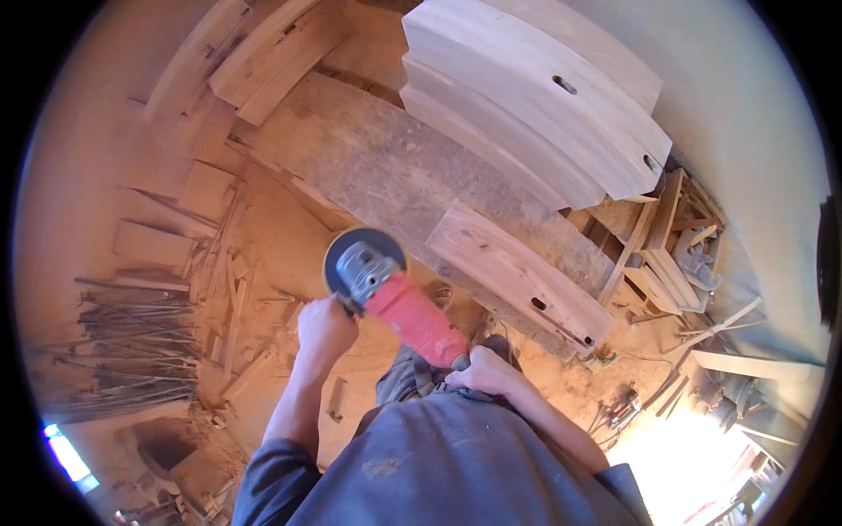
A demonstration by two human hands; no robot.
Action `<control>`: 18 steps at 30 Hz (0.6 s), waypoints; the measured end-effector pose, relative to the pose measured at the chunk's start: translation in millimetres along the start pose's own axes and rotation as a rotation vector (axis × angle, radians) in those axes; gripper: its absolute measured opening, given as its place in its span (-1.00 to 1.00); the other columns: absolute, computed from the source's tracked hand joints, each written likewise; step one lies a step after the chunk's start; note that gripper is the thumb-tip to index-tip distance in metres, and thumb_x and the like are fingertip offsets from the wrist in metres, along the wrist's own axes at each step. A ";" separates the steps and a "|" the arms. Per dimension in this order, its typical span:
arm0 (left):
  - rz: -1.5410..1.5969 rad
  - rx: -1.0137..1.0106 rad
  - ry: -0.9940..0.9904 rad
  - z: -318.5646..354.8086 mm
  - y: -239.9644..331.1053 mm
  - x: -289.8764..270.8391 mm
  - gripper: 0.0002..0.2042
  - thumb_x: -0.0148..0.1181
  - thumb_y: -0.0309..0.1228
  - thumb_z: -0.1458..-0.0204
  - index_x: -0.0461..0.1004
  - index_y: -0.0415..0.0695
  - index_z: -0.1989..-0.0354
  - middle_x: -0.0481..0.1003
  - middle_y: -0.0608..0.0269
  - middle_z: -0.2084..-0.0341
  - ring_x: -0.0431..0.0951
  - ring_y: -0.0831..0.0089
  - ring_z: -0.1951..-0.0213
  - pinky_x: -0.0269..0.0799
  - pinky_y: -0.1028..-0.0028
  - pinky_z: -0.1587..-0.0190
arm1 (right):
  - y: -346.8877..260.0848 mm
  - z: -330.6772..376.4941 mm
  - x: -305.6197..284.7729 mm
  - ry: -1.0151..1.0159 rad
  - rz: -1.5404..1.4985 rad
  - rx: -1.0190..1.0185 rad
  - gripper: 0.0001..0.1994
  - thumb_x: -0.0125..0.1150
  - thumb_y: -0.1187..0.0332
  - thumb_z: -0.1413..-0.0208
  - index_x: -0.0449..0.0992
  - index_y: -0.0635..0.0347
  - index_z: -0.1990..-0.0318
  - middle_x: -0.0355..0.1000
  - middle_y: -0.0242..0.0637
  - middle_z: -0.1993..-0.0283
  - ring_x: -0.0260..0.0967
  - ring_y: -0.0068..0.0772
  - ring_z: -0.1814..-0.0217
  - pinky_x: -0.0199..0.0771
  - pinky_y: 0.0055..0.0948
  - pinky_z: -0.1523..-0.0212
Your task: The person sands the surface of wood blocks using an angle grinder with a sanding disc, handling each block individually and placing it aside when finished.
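Observation:
A red angle grinder (412,320) with a grey metal head is held in front of my body. Its round dark disc (392,245) points away from me, toward the bench. My left hand (326,330) is closed beside the grinder's head, where the side handle is mostly hidden by the fingers. The right hand (485,372) wraps the rear end of the tool, close to my waist. Just beyond the grinder, a wooden board (517,267) with slots lies along the near edge of the workbench (377,158); the disc is apart from it.
Slotted, curved wooden panels (526,96) are stacked at the bench's far side. More curved timber (276,57) stands far left. Wood scraps (232,298) and a pile of thin rods (140,337) lie on the left floor. Offcuts (658,254) and a power tool (624,408) are on the right.

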State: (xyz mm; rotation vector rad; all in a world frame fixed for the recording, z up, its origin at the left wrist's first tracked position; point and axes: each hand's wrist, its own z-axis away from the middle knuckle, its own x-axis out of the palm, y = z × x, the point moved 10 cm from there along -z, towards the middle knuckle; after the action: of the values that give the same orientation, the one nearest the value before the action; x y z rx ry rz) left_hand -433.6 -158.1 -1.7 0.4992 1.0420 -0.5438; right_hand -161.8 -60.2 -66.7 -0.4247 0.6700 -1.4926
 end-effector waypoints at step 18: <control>0.470 -0.785 -0.058 311.2 -55.8 114.3 -0.73 0.35 -0.26 0.10 0.57 -0.26 0.53 0.55 0.17 0.64 0.63 0.31 0.51 0.51 0.29 0.40 | 91.8 29.7 -190.2 0.656 0.675 -0.132 0.09 0.43 0.25 0.34 0.06 0.07 -0.51 0.03 0.15 -0.45 0.06 0.26 -0.40 -0.06 0.16 -0.47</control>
State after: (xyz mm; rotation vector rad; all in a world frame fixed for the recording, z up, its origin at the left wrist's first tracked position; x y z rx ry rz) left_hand -217.3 -414.6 18.6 0.0164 0.9522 0.2763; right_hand -63.3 128.7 -75.5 0.2128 1.2840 -0.9189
